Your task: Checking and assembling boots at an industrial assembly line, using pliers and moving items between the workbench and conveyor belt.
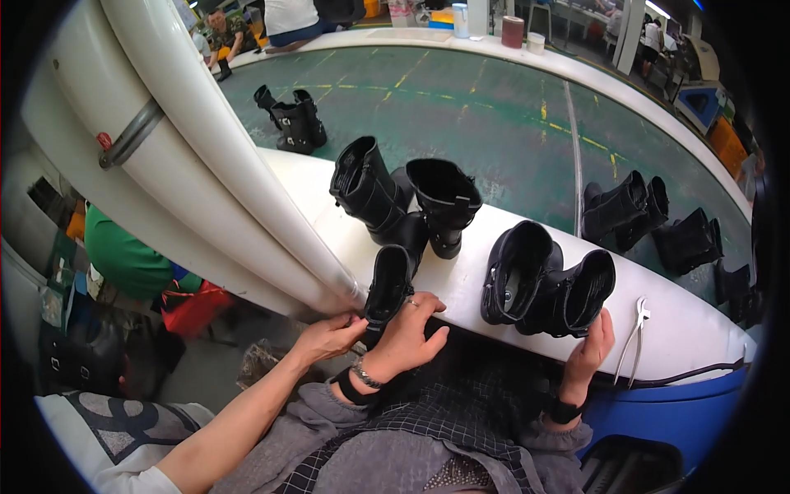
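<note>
My left hand (pixel 409 339), with a ring and a wristwatch, is beside a black boot (pixel 389 284) at the white ledge's near edge. Its fingers are spread, and the thumb points right. From the left, another person's hand (pixel 331 336) reaches to the same boot's lower side. My right hand (pixel 589 352) is raised with fingers stretched out along the near right side of a black boot (pixel 578 295). A second black boot (pixel 518 272) stands against that one, its open top facing me. Beyond my left hand are two more black boots, a buckled one (pixel 366 185) and a wide-topped one (pixel 444 204).
Pincer-like metal pliers (pixel 637 339) lie on the white ledge (pixel 683 337) at right. The green belt (pixel 494 123) beyond carries more black boots (pixel 613 206). Thick white pipes (pixel 189 140) rise at left. A blue bin-like body (pixel 666 412) is below the ledge.
</note>
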`<state>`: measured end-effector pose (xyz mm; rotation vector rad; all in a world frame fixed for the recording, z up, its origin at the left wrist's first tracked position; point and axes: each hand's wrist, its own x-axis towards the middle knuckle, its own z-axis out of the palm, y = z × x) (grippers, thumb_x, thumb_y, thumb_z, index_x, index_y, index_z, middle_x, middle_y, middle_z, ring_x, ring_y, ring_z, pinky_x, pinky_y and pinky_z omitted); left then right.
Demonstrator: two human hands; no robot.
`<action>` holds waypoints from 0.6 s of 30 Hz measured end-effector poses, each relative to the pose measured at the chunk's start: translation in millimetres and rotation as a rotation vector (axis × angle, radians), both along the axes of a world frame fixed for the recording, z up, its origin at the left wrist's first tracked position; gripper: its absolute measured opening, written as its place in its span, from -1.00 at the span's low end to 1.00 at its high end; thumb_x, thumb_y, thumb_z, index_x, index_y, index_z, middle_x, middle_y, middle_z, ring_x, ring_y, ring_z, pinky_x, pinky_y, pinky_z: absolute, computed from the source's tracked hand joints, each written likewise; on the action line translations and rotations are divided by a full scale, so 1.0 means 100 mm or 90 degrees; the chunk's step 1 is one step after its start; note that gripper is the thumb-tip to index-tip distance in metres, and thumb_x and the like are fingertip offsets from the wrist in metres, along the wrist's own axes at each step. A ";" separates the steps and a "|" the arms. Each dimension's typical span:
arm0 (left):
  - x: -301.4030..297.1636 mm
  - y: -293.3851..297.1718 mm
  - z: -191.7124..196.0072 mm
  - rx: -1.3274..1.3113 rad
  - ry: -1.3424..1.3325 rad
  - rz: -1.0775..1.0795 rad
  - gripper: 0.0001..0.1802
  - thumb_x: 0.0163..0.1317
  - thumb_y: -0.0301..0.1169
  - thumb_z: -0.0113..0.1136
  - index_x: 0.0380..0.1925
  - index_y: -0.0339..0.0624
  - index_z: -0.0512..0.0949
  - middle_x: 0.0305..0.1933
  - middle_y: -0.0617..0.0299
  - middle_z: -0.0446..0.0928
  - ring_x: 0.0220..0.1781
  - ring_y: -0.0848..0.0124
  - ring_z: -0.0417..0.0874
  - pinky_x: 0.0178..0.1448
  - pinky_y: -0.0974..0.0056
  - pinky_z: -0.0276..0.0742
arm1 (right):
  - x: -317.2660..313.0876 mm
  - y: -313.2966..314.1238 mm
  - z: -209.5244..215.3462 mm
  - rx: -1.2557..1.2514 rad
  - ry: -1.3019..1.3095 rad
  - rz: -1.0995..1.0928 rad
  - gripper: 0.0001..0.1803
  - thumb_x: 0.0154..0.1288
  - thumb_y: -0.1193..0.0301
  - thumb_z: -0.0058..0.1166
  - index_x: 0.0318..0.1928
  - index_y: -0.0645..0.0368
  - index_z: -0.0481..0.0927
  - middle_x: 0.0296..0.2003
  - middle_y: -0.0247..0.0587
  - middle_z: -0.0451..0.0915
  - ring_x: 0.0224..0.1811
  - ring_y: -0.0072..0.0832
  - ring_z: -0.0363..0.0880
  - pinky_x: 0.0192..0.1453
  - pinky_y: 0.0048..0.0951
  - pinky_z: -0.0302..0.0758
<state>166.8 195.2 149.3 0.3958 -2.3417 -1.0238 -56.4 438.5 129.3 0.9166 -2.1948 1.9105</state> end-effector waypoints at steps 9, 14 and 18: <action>0.42 0.09 0.08 0.141 0.030 0.262 -0.58 0.05 -0.37 0.40 -0.22 -0.32 0.38 -0.53 0.18 0.52 -0.51 0.37 0.59 -0.40 0.32 0.52 | 0.26 0.07 0.10 -0.103 -0.094 -0.044 -0.67 0.41 0.41 -0.06 -0.56 0.21 0.41 -0.63 -0.39 0.41 -0.57 -0.72 0.26 -0.42 -0.65 0.18; 0.49 -0.05 0.19 -0.050 0.354 0.247 -0.45 0.01 -0.56 0.43 -0.06 -0.27 0.31 -0.02 0.00 0.41 -0.39 0.47 0.60 -0.37 0.42 0.60 | 0.04 0.03 -0.07 -0.099 -0.099 -0.032 -0.66 0.41 0.40 -0.03 -0.57 0.18 0.41 -0.64 -0.45 0.41 -0.56 -0.75 0.26 -0.44 -0.65 0.17; 0.52 -0.16 0.51 -0.251 0.179 0.181 -0.52 0.02 -0.53 0.43 -0.06 -0.20 0.44 -0.13 0.08 0.49 -0.32 0.41 0.56 -0.31 0.40 0.51 | -0.01 -0.05 -0.22 -0.101 -0.125 -0.032 -0.67 0.40 0.41 -0.01 -0.56 0.19 0.42 -0.61 -0.45 0.44 -0.54 -0.75 0.28 -0.43 -0.68 0.19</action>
